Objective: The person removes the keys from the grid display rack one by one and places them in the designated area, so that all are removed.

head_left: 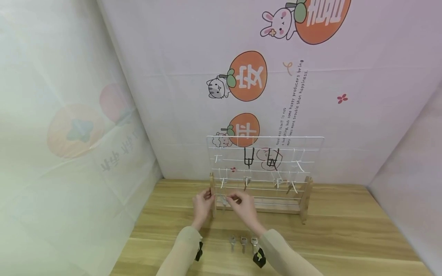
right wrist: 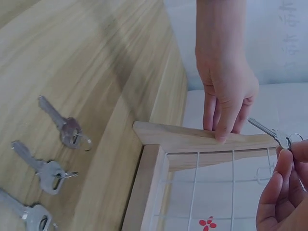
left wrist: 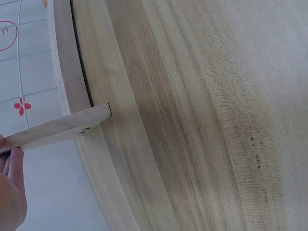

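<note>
My left hand point(head_left: 202, 209) holds the left wooden upright point(right wrist: 183, 137) of a white wire grid rack point(head_left: 266, 137), thumb on one side and fingers on the other. In the left wrist view, fingertips press against that upright near the frame's edge. My right hand point(head_left: 244, 210) pinches a silver key point(right wrist: 270, 131) by its ring end, close in front of the grid's lower left part. Its blade points away from the fingertips in the right wrist view. Several keys hang from hooks on the grid, among them a key point(head_left: 246, 182) near the middle.
Three loose keys lie in a row on the wooden table point(head_left: 345, 230), with the middle key point(head_left: 243, 243) between the forearms. Black hooks point(head_left: 248, 157) and white hooks point(head_left: 299, 165) stick out of the upper grid. A printed cloth point(head_left: 179, 115) hangs behind.
</note>
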Action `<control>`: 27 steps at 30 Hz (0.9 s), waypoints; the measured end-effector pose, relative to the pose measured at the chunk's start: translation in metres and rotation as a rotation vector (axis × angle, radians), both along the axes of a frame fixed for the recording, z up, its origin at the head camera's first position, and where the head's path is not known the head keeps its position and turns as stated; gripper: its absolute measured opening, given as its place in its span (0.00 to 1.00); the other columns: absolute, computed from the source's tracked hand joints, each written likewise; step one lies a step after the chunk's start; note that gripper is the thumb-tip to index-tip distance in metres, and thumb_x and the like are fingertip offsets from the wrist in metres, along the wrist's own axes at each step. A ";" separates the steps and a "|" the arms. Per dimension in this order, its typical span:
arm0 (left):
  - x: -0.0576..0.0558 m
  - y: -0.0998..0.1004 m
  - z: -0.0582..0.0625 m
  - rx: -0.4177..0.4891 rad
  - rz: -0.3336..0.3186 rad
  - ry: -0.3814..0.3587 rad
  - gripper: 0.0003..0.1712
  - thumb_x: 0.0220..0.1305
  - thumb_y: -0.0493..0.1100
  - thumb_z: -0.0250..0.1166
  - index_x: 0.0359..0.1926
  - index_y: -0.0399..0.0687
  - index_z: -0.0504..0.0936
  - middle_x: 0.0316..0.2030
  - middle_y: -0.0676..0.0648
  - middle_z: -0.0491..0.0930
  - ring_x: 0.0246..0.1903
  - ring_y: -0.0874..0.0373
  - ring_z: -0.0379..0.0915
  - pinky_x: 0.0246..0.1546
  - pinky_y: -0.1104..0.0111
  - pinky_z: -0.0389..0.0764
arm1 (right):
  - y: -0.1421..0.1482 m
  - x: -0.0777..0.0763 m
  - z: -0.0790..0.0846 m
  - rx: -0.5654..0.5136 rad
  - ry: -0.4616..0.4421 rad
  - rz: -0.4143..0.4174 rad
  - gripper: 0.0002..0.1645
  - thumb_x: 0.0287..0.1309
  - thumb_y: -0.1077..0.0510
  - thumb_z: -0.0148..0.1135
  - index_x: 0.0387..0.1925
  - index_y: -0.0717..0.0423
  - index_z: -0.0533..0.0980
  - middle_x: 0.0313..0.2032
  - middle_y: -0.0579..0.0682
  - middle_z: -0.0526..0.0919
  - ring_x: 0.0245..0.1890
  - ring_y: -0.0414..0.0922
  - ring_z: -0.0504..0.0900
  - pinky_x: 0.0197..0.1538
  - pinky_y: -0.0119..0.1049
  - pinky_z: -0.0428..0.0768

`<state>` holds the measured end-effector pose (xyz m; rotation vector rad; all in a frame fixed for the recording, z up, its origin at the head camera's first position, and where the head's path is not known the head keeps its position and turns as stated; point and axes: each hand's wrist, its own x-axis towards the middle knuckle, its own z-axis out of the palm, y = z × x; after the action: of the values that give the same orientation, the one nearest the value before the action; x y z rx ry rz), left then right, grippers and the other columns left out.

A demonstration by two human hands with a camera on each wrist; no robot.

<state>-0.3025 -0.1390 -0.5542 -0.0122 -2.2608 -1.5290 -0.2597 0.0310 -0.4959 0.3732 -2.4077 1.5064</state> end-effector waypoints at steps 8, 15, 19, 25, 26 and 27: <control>-0.003 -0.002 -0.006 0.013 0.005 -0.015 0.16 0.58 0.28 0.68 0.48 0.28 0.82 0.44 0.30 0.85 0.44 0.40 0.86 0.43 0.64 0.91 | 0.020 0.012 -0.016 0.011 -0.092 -0.001 0.02 0.59 0.61 0.68 0.34 0.54 0.85 0.31 0.49 0.88 0.25 0.34 0.78 0.29 0.20 0.79; -0.003 -0.002 -0.006 -0.003 0.012 0.009 0.15 0.56 0.26 0.68 0.47 0.27 0.82 0.43 0.29 0.85 0.42 0.39 0.87 0.42 0.65 0.91 | 0.039 0.020 -0.031 0.018 -0.105 -0.017 0.02 0.59 0.61 0.68 0.35 0.54 0.85 0.31 0.47 0.88 0.24 0.35 0.77 0.26 0.21 0.78; -0.004 -0.001 -0.005 -0.013 0.014 0.011 0.15 0.57 0.27 0.68 0.47 0.27 0.82 0.43 0.29 0.85 0.41 0.39 0.87 0.41 0.64 0.91 | 0.052 0.023 -0.038 0.020 -0.110 -0.025 0.02 0.59 0.62 0.68 0.34 0.54 0.85 0.29 0.47 0.88 0.23 0.39 0.79 0.24 0.22 0.79; -0.004 -0.001 -0.005 -0.011 0.007 0.023 0.15 0.57 0.26 0.68 0.47 0.26 0.82 0.42 0.28 0.85 0.41 0.38 0.86 0.41 0.64 0.91 | 0.072 0.029 -0.047 0.030 -0.174 -0.060 0.02 0.58 0.63 0.68 0.33 0.57 0.84 0.28 0.49 0.87 0.22 0.42 0.80 0.23 0.21 0.78; -0.004 0.000 -0.005 -0.007 0.005 0.024 0.15 0.57 0.26 0.68 0.47 0.26 0.82 0.42 0.28 0.85 0.42 0.38 0.86 0.42 0.64 0.91 | 0.075 0.030 -0.049 0.038 -0.183 -0.067 0.02 0.57 0.63 0.68 0.33 0.57 0.84 0.28 0.49 0.87 0.22 0.40 0.79 0.23 0.21 0.78; -0.004 0.000 -0.004 -0.001 0.002 0.024 0.15 0.57 0.26 0.68 0.47 0.26 0.82 0.43 0.28 0.85 0.42 0.38 0.86 0.42 0.64 0.91 | 0.079 0.031 -0.051 0.046 -0.189 -0.071 0.02 0.57 0.62 0.69 0.33 0.57 0.84 0.28 0.49 0.87 0.22 0.38 0.78 0.23 0.21 0.77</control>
<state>-0.3064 -0.1391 -0.5587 -0.0281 -2.2423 -1.5180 -0.2291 0.1097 -0.5467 0.1594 -2.5732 1.5194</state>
